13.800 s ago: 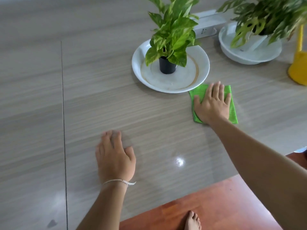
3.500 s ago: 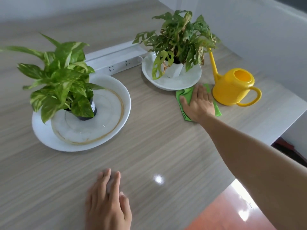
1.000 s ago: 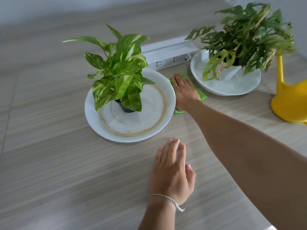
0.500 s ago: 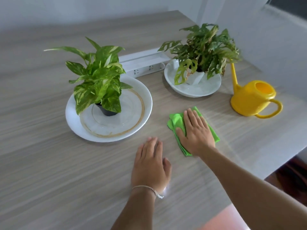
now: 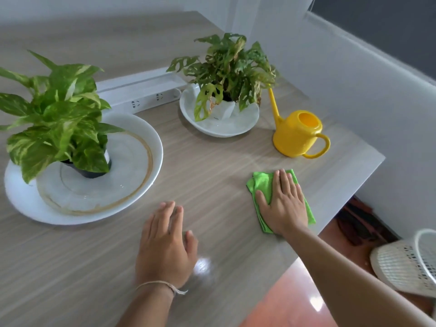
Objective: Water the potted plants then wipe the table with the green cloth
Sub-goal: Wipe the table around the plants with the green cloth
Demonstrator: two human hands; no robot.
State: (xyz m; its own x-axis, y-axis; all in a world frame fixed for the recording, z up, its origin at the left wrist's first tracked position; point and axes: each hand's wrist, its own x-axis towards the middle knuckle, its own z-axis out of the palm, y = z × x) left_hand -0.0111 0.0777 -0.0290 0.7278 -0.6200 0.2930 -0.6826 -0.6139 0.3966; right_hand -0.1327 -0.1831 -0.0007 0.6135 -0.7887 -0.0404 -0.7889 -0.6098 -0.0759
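Green cloth (image 5: pixel 262 182) shifted rightward, watering can (image 5: pixel 297 135) beyond

This looks like a room in a home, a lived-in corner by a window. A pale wood-grain desk (image 5: pixel 212 161) stands against a white wall, with a sheer white curtain (image 5: pixel 238 17) hanging behind it. Two houseplants sit on it in white dishes: a variegated leafy one (image 5: pixel 59 109) in a dark pot, and a holey-leaved one (image 5: pixel 231 67) in a white pot. A small yellow watering can (image 5: pixel 297 135) stands near the second plant, and a white power strip (image 5: pixel 151 100) lies along the back. Below, the floor (image 5: pixel 283 303) is glossy reddish wood, and a white woven basket (image 5: pixel 408 263) sits beside the desk.
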